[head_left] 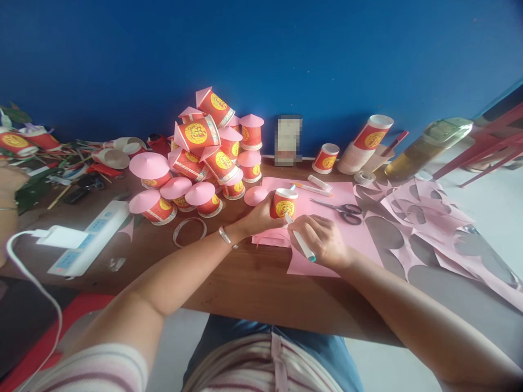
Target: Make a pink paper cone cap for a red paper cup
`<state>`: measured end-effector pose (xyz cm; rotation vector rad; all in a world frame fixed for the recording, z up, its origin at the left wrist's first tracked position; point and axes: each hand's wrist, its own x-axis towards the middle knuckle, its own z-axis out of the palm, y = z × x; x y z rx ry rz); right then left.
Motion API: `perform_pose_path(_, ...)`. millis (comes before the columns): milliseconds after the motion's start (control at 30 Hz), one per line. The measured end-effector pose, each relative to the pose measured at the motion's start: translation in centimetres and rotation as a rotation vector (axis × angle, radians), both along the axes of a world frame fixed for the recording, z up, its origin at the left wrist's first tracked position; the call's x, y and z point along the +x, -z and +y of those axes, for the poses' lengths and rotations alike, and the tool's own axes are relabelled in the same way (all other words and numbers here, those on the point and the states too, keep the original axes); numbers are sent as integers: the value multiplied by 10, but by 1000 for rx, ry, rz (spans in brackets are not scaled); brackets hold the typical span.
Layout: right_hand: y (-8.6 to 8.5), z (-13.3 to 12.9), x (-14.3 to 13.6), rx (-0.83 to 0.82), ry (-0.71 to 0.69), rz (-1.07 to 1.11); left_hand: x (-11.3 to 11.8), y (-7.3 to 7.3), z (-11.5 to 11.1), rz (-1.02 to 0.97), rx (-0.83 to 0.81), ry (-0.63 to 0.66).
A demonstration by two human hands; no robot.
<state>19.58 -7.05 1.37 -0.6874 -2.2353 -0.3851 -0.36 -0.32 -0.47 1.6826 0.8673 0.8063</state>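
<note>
A red paper cup (285,206) with a yellow round emblem and a white rim is held upright in my left hand (260,216), whose fingers wrap its left side. In my right hand (321,239) is a white marker (301,244) with a teal end, its tip close to the front of the cup; I cannot tell whether it touches. Beneath both hands lie pink paper sheets (355,245). Scissors (341,209) rest on the paper just right of the cup. Behind the cup are an orange pen (312,189) and another white marker (320,183).
Several red cups with pink cone tops (200,136) are piled at the back left. Stacked cups (363,144) and a bottle (427,147) stand at the back right, near pink paper offcuts (425,207). A power strip (90,239) and a tape ring (189,232) lie left.
</note>
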Motion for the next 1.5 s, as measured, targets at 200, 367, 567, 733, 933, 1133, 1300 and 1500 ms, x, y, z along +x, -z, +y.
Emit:
perform_pose_path(200,0,0,1,-16,-4,9,1,0,0,18,18,-18)
perform_pose_path(367,1,-1,0,-20,-8,0,1,3,0,-27,2,4)
perform_pose_path(567,3,-2,-1,-34,-10,-16,1,0,0,14,12,23)
perform_pose_path(733,2,0,-2,-33,-20,-29,4,-6,-3,21,71,-12)
perform_pose_path(933,2,3,-2,-39,-44,-43,7,-13,-3,17,125,11)
perform_pose_path(1133,-1,3,-2,-36,-48,-40,6,-11,-2,-68,98,31)
perform_pose_path(1300,-2,2,1,-25,-18,-28,5,-6,-1,-6,81,17)
perform_pose_path(1500,0,1,2,-19,-1,-23,1,-6,-2,43,28,18)
